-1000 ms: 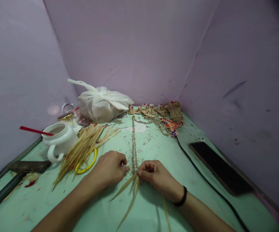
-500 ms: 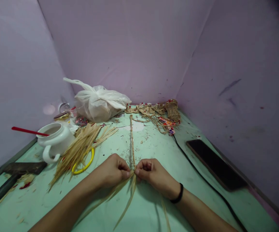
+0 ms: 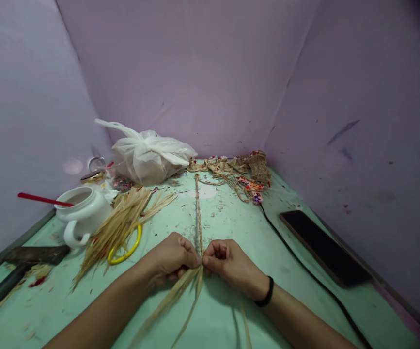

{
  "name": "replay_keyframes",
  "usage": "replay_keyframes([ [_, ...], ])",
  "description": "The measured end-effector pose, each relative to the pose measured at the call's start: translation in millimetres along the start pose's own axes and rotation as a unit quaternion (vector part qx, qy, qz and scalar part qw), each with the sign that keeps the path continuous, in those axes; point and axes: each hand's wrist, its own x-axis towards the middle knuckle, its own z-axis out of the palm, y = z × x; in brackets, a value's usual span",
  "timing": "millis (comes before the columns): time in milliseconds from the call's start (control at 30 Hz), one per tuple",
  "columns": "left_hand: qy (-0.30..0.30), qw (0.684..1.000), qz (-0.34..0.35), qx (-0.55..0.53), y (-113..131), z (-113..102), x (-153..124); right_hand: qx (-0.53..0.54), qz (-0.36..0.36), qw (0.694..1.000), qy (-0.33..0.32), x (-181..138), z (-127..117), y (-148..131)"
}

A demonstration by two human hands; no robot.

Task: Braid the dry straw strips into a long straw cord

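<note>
A thin plaited cord (image 3: pixel 198 208) of dry straw-coloured fibre runs straight along the table from its far end to my fingers. My left hand (image 3: pixel 175 259) pinches the cord's near end with thumb and forefinger. Right beside it, my right hand (image 3: pixel 227 264) pinches the same spot from the other side, fingers curled. Loose fibre strands (image 3: pixel 191 295) fan out below both hands toward me, and one more hangs beneath my right hand. A black band circles my right wrist. To the left lies a bundle of dry fibre strips (image 3: pixel 111 228) with a yellow ring (image 3: pixel 126 252) against it.
At left stand a white pot (image 3: pixel 86 213) with a red stick in it and a hammer (image 3: pixel 24 259). Behind are a knotted plastic bag (image 3: pixel 151 157) and woven pieces (image 3: pixel 231 165). A phone (image 3: pixel 322 247) and black cable (image 3: pixel 300 266) lie at right.
My left fingertips have shifted slightly right, closer to my right thumb. The loose strands under my left hand have swung. My right hand stays nearly where it was.
</note>
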Motion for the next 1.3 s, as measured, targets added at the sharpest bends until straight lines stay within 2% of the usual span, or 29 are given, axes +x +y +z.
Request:
replay_keyframes([
  [167,-0.033,0.997,-0.022,-0.064,-1.5,4.6,-0.4,0.022,0.023,0.999,0.006,-1.0,0.9,-5.9],
  [300,0.025,0.999,-0.006,-0.019,-0.3,11.0,-2.4,0.033,0.049,0.998,0.013,-2.2,-0.7,-9.5],
  [400,0.065,0.997,0.033,-0.013,1.6,15.4,-5.8,0.046,0.050,0.998,0.011,-2.8,-1.3,-9.7],
  [500,0.019,0.997,0.043,-0.053,2.2,17.6,-8.9,0.073,0.050,0.996,0.000,-4.2,-0.2,-11.2],
  [633,-0.055,0.993,0.015,-0.107,0.6,16.3,-9.4,0.085,0.050,0.995,-0.029,-6.6,0.2,-14.4],
  [900,0.000,0.997,0.001,-0.072,-4.1,14.8,-3.9,0.056,0.058,0.996,-0.026,-4.2,-3.3,-13.0],
  [1133,-0.036,0.997,0.018,-0.065,-1.2,7.7,-7.3,0.042,0.056,0.997,-0.041,-6.0,-3.3,-16.7],
  [1300,-0.007,0.999,0.014,-0.050,3.0,7.3,-8.7,0.029,0.043,0.998,-0.038,-6.1,-3.2,-16.1],
])
